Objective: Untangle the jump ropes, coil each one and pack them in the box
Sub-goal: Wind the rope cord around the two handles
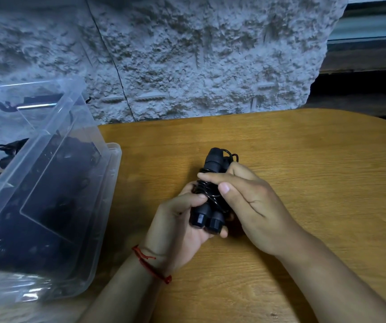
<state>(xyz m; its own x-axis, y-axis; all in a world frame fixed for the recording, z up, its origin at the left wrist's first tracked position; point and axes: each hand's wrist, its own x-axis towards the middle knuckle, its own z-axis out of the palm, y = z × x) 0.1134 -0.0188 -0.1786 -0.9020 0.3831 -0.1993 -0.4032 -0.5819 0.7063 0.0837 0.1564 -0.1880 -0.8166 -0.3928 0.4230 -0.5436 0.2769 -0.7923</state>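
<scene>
Wooden tabletop (pixel 292 148), rounded far edge, w/ rough grey stone wall (pixel 187 54) behind. Jump rope (pixel 207 220) is held just above the table, between both hands: two black handles side by side, butt ends toward the wearer, thin black cord (pixel 207 186) wound in tight turns round their middle, a small loop of cord poking out past the fingertips at the far end. Left hand (pixel 178 227) cradles the bundle from under and from its left, fingers curled beneath the handles, thumb pressed on the wraps. Right hand (pixel 252 201) grips from the other side, forefinger laid across the top of the coils, thumb down on the near turns, remaining fingers curled round the far end. Red thread bracelet (pixel 151 265) on left wrist. Clear plastic box (pixel 111 201) sits to the left of the left hand, near but not touching it, tilted in view; inside, a dark mass of more ropes (pixel 47 201), indiv. coils hard to make out thru the plastic. Beyond the box, farther left, a clear lid (pixel 54 117) leans up, w/ black rope bits showing thru it. Well right of right hand, past the wall's edge, a dark recess (pixel 361 89), contents unclear.
</scene>
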